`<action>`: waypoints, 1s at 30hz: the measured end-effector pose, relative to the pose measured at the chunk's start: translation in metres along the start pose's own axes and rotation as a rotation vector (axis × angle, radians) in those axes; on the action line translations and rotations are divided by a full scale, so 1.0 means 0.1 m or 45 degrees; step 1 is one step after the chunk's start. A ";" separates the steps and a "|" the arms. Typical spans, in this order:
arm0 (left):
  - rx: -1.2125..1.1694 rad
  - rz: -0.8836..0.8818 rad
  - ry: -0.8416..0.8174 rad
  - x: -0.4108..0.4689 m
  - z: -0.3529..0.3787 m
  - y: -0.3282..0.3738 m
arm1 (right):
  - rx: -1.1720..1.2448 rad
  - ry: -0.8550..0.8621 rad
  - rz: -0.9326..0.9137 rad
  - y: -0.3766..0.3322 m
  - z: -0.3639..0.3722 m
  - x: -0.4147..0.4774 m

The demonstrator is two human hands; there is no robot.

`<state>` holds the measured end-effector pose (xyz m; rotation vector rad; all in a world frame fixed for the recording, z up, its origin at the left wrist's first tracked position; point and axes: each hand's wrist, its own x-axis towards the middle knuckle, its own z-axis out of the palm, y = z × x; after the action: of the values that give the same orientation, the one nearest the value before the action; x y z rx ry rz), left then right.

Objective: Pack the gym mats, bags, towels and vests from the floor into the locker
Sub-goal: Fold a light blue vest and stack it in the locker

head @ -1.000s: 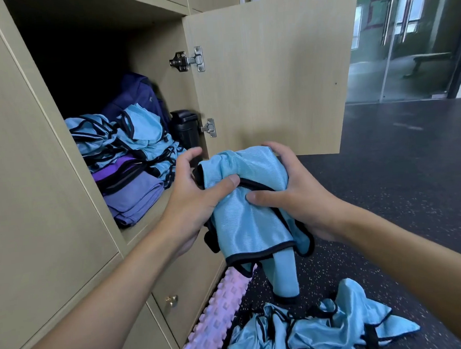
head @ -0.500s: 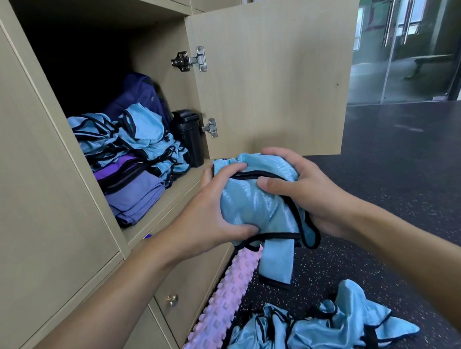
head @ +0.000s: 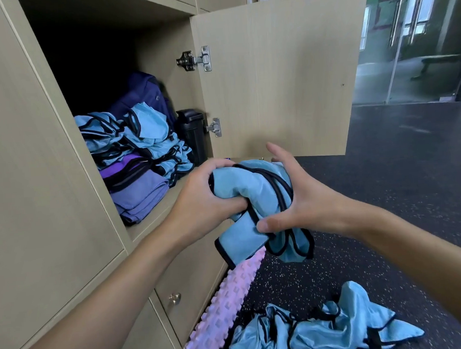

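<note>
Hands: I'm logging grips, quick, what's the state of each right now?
Left hand: closed, gripping the blue vest.
Right hand: open, fingers spread, thumb touching the vest.

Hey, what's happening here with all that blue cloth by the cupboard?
A person is packing gym gear into an open locker. The left hand grips a bunched light blue vest, and the right hand steadies it with spread fingers. Inside lie more blue vests, purple cloths, a dark bag and a black bottle. A heap of vests and a pink roller lie on the floor.
</note>
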<state>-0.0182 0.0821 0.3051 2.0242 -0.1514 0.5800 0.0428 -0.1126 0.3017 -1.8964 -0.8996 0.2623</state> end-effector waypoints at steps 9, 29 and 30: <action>-0.175 -0.170 -0.084 0.04 -0.09 0.00 | 0.078 0.358 -0.107 0.05 0.08 0.08; -0.367 -0.250 0.615 0.56 -0.34 -0.33 | 0.289 0.218 -0.345 0.07 0.30 1.41; -0.343 -0.243 0.625 0.61 -0.39 -0.36 | 0.296 0.217 -0.350 0.06 0.30 1.52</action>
<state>0.0345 0.1419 0.3199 1.5658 0.2444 0.8639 0.1360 0.0107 0.3112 -1.5367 -0.9567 0.0358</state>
